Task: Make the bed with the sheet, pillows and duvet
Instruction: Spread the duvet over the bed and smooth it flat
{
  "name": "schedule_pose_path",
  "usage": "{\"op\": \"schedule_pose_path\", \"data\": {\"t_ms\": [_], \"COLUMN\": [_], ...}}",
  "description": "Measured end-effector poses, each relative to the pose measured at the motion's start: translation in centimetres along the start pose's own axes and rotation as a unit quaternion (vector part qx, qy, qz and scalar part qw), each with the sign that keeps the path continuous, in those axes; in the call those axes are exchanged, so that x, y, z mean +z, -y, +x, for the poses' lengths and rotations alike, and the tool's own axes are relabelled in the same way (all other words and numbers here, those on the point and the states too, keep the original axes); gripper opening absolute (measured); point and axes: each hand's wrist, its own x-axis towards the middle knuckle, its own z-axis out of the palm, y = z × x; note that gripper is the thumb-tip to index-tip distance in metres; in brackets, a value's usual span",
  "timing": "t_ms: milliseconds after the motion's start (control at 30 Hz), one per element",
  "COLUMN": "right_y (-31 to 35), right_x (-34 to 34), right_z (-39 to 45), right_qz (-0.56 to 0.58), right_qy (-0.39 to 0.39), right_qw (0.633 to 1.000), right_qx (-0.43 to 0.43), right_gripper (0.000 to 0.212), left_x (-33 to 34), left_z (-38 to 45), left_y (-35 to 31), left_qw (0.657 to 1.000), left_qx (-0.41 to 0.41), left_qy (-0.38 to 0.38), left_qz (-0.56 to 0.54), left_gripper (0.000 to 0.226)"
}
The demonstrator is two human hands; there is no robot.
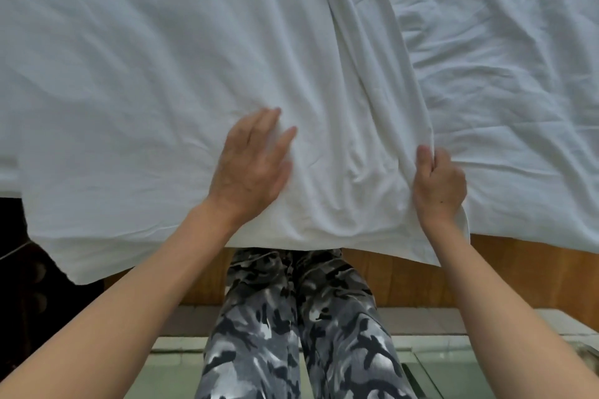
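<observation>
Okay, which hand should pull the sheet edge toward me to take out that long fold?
Probably the right hand: it already grips the sheet where the fold ends. The left hand lies flat.

Camouflage trousers (301,327) stand against a wooden bed frame (486,272); tiled floor (431,330) below.

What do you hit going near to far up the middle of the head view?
Camouflage trousers → wooden bed frame → hanging edge of the white sheet → left hand, flat on the sheet → long fold in the sheet.
</observation>
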Motion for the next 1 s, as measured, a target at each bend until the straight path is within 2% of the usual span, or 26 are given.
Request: {"op": "schedule_pose_path", "data": {"t_ms": [100,167,300,433,500,600,700,733,800,900,967,1000], "right_y": [0.1,0.2,-0.1,-0.9,-1.2,-1.6,-2.1,-2.2,-2.3,-2.4,-2.6,-2.6], "right_x": [0.6,0.7,0.4,-0.4,-0.7,-0.8,-0.7,-0.6,-0.2,0.2,0.4,0.5], "right_z": [0.3,0.5,0.5,0.5,0.5,0.6,1.0,1.1,1.1,1.0,0.9,0.9], "right_qz": [0.000,-0.007,-0.008,0.000,0.002,0.006,0.010,0.011,0.014,0.007,-0.001,-0.004], "right_qy": [-0.008,-0.001,0.012,0.044,0.046,0.045,0.042,0.041,0.034,0.021,0.018,0.016], "right_qw": [1.000,1.000,1.000,0.999,0.999,0.998,0.998,0.998,0.998,0.998,0.998,0.998], "right_qx": [0.008,0.010,0.002,-0.009,-0.020,-0.034,-0.044,-0.048,-0.055,-0.062,-0.065,-0.068], "right_gripper": [0.044,0.044,0.040,0.040,0.041,0.041,0.040,0.040,0.039,0.038,0.037,0.036], "left_x": [1.2,1.6,2.5,3.1,3.2,3.1,2.9,2.7,2.3,2.2,2.7,3.0], "left_z": [-1.1,-1.5,-0.7,-0.8,-0.4,-0.3,-2.0,-3.0,-5.3,-7.8,-8.2,-8.1], "left_y": [-1.3,-1.1,-0.2,0.5,0.3,0.0,0.1,0.1,0.2,1.2,1.9,1.9], "left_qw": [0.979,0.963,0.962,0.967,0.973,0.974,0.973,0.974,0.975,0.977,0.973,0.973], "left_qx": [0.177,0.226,0.236,0.219,0.203,0.222,0.224,0.216,0.215,0.183,0.152,0.143], "left_qy": [0.097,0.142,0.125,0.124,0.105,0.035,-0.051,-0.062,-0.042,0.067,0.119,0.115], "left_qz": [0.001,0.037,0.056,0.032,0.019,0.017,0.019,0.018,0.027,0.085,0.130,0.140], "left_gripper": [0.045,0.040,0.010,0.035,0.041,0.039,0.017,0.022,0.036,0.061,0.064,0.058]}}
